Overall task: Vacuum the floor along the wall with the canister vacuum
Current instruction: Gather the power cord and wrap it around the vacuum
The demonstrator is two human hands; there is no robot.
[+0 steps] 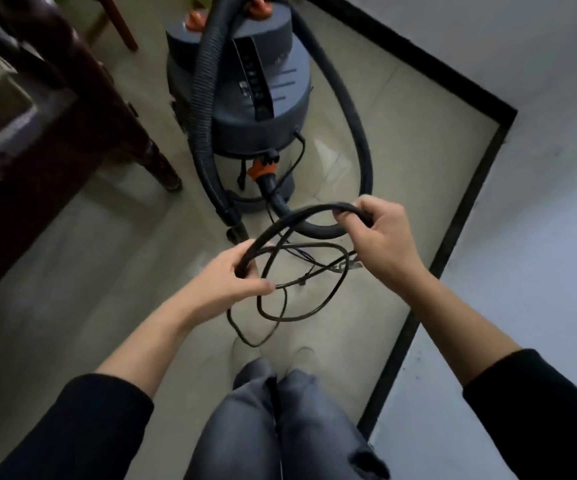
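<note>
Across the pale tiled floor a white wall runs down the right side, edged by a black baseboard that turns a corner just beyond the machine. Dark wooden furniture crowds the left. Between them stands the canister vacuum, upright on the floor just ahead of the person's feet and near the wall. Its ribbed hose is plugged into an orange collar low on the drum, loops wide to the right, passes over the top and drops down the left side to the floor.

Nearer the camera, the power cord is held up as a thick bundled arc, with thinner loose loops dangling below it. The left hand is curled round the lower end of that bundle, fingertips pinching a loose strand. The right hand is closed round the upper end.

Vacuuming itself looks not yet begun; this reads as the setup step, freeing the cord. The next move likely calls for shaking out the loops without knotting them, finding the plug, which I cannot pick out, then taking up the hose end.
</note>
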